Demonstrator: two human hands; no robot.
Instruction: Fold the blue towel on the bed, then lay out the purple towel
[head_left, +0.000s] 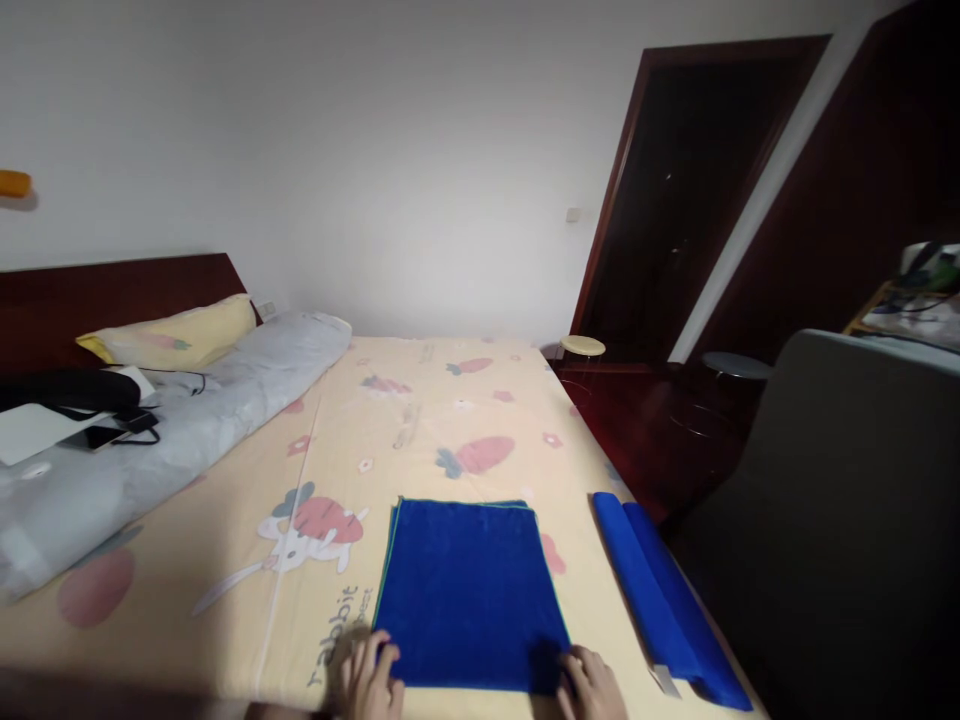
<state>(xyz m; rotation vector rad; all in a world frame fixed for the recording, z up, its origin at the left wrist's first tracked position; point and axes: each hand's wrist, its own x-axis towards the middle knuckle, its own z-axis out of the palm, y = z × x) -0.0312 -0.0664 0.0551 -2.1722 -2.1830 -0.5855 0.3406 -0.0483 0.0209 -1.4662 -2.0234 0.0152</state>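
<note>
A blue towel [471, 590] lies folded into a flat square on the yellow cartoon-print bed sheet [420, 440]. My left hand [369, 682] rests at the towel's near left corner, fingers curled onto its edge. At the near right corner my right hand [590, 683] does the same, fingers bent over the cloth. Both hands are partly cut off by the bottom of the view.
A second blue cloth [660, 600] lies rolled or folded long along the bed's right edge. A grey rolled quilt [150, 440] with a phone, cable and paper lies at the left, a yellow pillow [172, 335] behind it. A grey chair [840, 520] and stools stand on the right.
</note>
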